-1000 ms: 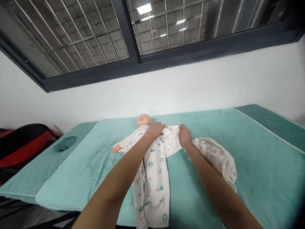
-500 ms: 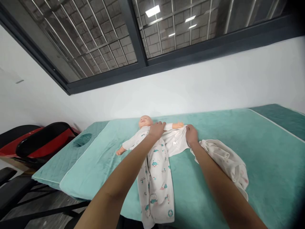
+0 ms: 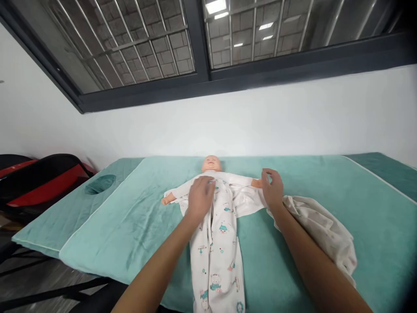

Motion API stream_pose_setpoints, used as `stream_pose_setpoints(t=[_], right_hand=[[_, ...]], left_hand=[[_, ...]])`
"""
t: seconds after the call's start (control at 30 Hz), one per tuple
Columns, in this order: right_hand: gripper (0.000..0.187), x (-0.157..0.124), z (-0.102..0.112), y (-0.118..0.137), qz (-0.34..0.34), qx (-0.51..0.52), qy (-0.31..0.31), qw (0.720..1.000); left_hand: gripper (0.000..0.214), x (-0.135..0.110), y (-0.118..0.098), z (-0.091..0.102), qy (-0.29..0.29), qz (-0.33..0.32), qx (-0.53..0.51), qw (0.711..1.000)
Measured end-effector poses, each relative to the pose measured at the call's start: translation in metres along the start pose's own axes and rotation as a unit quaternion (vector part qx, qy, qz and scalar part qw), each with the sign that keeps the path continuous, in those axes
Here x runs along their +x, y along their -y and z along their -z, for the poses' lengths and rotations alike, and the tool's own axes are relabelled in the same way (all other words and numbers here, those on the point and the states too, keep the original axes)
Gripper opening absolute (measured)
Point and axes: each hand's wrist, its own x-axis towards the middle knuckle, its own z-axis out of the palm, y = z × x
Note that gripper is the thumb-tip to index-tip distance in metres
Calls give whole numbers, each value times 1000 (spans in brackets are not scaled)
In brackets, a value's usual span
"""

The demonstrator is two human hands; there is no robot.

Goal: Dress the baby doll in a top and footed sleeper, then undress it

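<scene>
A baby doll (image 3: pixel 211 163) lies face up on the teal bed cover, head toward the wall and arms spread. White sleeves cover its arms, and a white one-piece baby suit (image 3: pixel 224 248) with small teal and pink prints lies over its front, legs toward me. My left hand (image 3: pixel 200 195) is over the doll's chest, fingers apart and a little bent. Beside the doll's hand at right, my right hand (image 3: pixel 273 188) has its thumb and fingers apart, with nothing visible in it. Below that doll arm spreads a plain white cloth part (image 3: pixel 247 201).
A crumpled cream cloth (image 3: pixel 325 228) lies right of my right hand, partly behind my forearm. The bed (image 3: pixel 146 217) has a face hole (image 3: pixel 99 184) at left. Black and red chairs (image 3: pixel 48 182) stand beyond its left end. Behind is a white wall under a barred window.
My right hand has let go of the white cloth's edge and lifted slightly. My left hand has moved from the doll's shoulder down onto its chest. The view has shifted.
</scene>
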Motion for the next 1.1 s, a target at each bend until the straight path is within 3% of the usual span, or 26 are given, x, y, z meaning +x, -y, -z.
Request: stream_pose_setpoints(t=[0.07, 0.13, 0.2, 0.27, 0.4, 0.5, 0.57, 0.67, 0.8, 1.0, 1.1], right_hand=[[30, -23, -10, 11, 58, -4, 99, 993], [27, -44, -24, 18, 32, 58, 224, 972], [28, -59, -36, 20, -18, 107, 320, 941], [40, -64, -43, 19, -52, 122, 363, 922], [65, -56, -42, 14, -82, 139, 395, 905], [68, -49, -42, 12, -85, 139, 422, 892], [66, -47, -45, 13, -94, 146, 432, 885], [55, -46, -49, 15, -91, 143, 424, 890], [43, -50, -48, 19, -75, 114, 413, 901], [38, -61, -37, 24, -81, 135, 366, 917], [32, -61, -25, 30, -50, 104, 447, 887]], left_hand=[[27, -9, 38, 11, -47, 104, -82, 990], [31, -19, 70, 13, -42, 183, -165, 968], [35, -29, 92, 10, -13, 208, -241, 948], [39, -36, 105, 11, 24, 206, -300, 931], [58, -38, 117, 26, 139, 193, -387, 891], [81, -36, 121, 34, 217, 176, -420, 864], [91, -36, 121, 34, 231, 179, -418, 860], [91, -39, 116, 29, 204, 185, -395, 876], [67, -48, 109, 22, 137, 183, -364, 903], [37, -66, 100, 12, 12, 211, -370, 905], [37, -73, 97, 21, 57, 208, -382, 899]])
